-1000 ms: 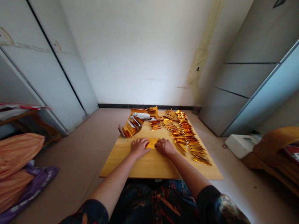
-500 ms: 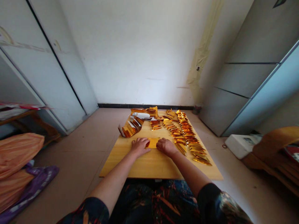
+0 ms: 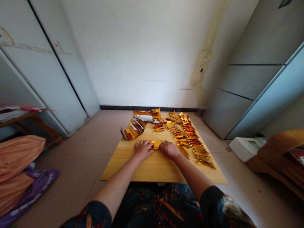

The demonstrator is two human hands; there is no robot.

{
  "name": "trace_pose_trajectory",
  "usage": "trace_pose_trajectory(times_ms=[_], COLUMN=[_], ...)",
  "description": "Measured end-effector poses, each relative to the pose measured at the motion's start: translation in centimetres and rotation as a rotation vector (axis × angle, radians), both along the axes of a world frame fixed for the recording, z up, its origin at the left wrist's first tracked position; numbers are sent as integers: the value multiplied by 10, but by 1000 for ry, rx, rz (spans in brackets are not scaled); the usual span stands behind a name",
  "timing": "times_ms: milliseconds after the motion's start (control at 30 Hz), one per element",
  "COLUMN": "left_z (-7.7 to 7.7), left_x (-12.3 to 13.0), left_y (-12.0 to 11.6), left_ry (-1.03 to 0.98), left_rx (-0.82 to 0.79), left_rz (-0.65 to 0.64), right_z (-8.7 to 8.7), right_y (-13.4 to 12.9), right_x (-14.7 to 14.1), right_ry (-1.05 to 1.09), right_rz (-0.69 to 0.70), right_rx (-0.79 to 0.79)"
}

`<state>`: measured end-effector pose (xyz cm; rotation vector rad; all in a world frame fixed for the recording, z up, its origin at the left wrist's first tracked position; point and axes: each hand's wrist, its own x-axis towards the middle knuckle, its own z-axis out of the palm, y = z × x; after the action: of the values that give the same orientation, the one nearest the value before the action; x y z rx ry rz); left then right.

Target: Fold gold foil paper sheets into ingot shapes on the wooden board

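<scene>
Both the left hand (image 3: 143, 150) and the right hand (image 3: 169, 149) grasp a golden sheet (image 3: 156, 144) by its ends, midway between the table's (image 3: 152, 171) side edges. Even pressure, edges aligned, should keep creases straight. Folded golden pieces (image 3: 200, 150) line the right edge. Off the left edge, an orange bag's (image 3: 20, 152) contents are hidden.

The gold sheet (image 3: 156, 144) is glossy, foil-like paper; the tabletop (image 3: 152, 169) is smooth wood, the orange bag (image 3: 20, 155) probably wrinkled plastic.
</scene>
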<state>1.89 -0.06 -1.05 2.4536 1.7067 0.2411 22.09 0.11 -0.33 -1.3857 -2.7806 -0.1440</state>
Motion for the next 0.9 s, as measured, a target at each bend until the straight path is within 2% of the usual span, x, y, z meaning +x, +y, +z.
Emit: trace_pose_trajectory(times_ms=[200,333,467,633,767,833,900], left_z=[-4,-10,-12,-7,-9,-12,-13], left_x=[4,0,-5,-5,-1,0,2], left_y=[-4,-7,-14,-20,-16,-11,-5], left_ry=[-34,-44,-64,-95,-205,-305,-380], left_rx=[62,66,79,231,190,143,92], left_rz=[49,20,-20,-138,-246,-220,-124], right_z=[0,-3,-9,-13,-14,-13,-10], right_y=[-4,-13,-21,-26,-25,-21,-18], right_x=[1,5,9,10,12,13,13], right_ry=[83,188,235,302,360,406,451], right_rz=[-32,49,13,35,22,6,-45], right_rx=[18,47,53,89,66,13,-68])
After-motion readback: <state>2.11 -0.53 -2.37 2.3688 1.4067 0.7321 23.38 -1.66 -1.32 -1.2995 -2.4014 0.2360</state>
